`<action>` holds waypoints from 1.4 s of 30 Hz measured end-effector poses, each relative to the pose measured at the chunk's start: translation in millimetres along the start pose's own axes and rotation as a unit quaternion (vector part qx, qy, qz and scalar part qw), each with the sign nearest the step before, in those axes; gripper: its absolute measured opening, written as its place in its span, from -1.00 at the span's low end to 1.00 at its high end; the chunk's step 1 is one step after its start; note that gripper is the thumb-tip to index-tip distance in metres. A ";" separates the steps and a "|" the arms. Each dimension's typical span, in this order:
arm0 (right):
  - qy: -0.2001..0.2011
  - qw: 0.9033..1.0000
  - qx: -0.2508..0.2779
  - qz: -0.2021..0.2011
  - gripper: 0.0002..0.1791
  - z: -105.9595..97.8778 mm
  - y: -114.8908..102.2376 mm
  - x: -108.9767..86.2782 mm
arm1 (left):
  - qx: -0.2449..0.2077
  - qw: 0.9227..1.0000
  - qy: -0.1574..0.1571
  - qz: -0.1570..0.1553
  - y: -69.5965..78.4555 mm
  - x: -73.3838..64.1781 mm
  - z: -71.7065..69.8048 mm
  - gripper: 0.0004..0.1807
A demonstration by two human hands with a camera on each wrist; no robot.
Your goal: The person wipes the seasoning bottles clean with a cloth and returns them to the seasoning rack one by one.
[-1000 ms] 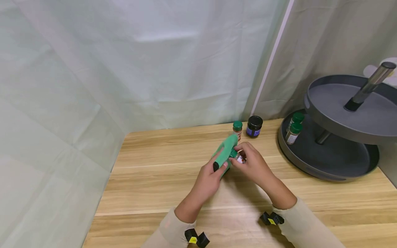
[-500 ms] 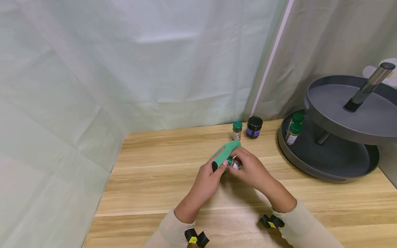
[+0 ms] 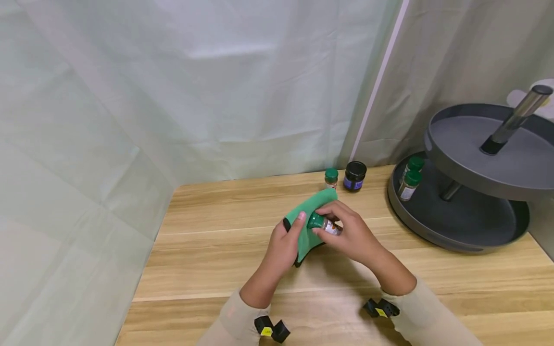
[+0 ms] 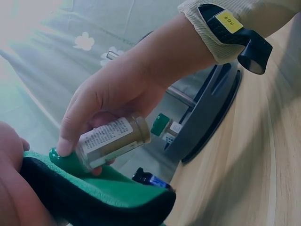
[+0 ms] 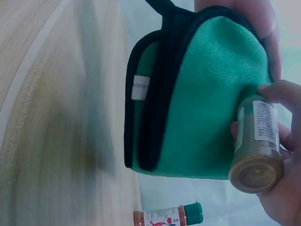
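Observation:
In the head view my left hand (image 3: 280,247) grips a folded green cloth (image 3: 313,201) with black edging, its thumb lying over the near face. My right hand (image 3: 356,231) holds a small spice jar (image 3: 332,228) tilted sideways, its green lid (image 3: 316,220) toward the cloth. The left wrist view shows the jar's white label (image 4: 107,139) and brownish contents, with the right fingers at the lid and round the body. From the right wrist, the jar base (image 5: 256,174) faces the camera and the lid end overlaps the cloth (image 5: 211,103).
Behind the hands stand another green-lidded spice jar (image 3: 331,176) and a black-lidded jar (image 3: 355,177) with a purple label. To the right is a dark two-tier round tray (image 3: 459,242); two green-lidded jars (image 3: 408,186) stand on its lower level. Curtains hang behind the wooden table (image 3: 207,240).
The cloth, earlier bunched over the jar's lid, is now spread wider and lower, and the green lid shows more fully. My left thumb has shifted up and left on the cloth.

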State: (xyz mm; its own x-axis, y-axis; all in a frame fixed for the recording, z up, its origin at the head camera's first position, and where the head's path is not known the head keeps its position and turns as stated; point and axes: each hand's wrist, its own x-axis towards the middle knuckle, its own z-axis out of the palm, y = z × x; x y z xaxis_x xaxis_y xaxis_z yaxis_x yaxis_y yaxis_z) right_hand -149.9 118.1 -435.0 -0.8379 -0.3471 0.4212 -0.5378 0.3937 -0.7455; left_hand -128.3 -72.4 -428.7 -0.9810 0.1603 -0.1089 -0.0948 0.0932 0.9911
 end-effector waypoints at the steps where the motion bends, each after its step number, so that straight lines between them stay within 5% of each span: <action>1: 0.008 1.000 0.001 -0.001 -0.65 0.1 0.2 0.2 | -0.004 1.000 -0.001 0.005 0.1 -0.4 0.1 -0.34; 7: 0.038 0.999 0.004 0.035 -0.64 0.5 1.8 1.4 | 0.007 1.000 0.000 0.020 0.7 -1.8 2.2 -0.34; 16: 0.041 0.991 -0.020 0.129 -0.63 2.2 5.8 4.2 | 0.101 0.993 0.027 0.048 -4.0 -5.2 10.0 -0.40; 21: 0.018 0.990 -0.047 0.133 -0.66 5.3 9.4 3.9 | 0.154 0.985 0.008 0.079 -6.0 -5.9 11.5 -0.39; 27: -0.009 0.992 -0.078 0.099 -0.72 9.3 11.2 2.8 | 0.196 0.977 -0.001 0.081 -5.2 -4.5 11.3 -0.37; 32: -0.019 0.995 -0.061 0.070 -0.75 8.5 8.1 0.7 | 0.150 0.986 0.007 0.069 -5.3 -2.9 8.8 -0.38; 37: -0.023 0.998 -0.015 0.050 -0.72 5.5 3.4 -0.8 | 0.034 0.999 0.016 0.026 -3.7 -1.5 5.0 -0.37; 42: -0.014 0.999 0.028 0.038 -0.72 5.0 -0.6 -1.9 | -0.075 0.997 0.026 -0.012 -0.7 0.5 2.3 -0.37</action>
State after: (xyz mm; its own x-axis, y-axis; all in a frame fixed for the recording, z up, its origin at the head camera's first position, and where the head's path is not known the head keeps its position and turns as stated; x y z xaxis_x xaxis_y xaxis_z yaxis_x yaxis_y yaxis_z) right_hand -147.6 114.3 -437.9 -0.8734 -0.3408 0.3480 -0.4653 0.3726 -0.8029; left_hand -128.3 -70.1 -429.6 -0.9852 0.1088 -0.1328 -0.1390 -0.0515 0.9890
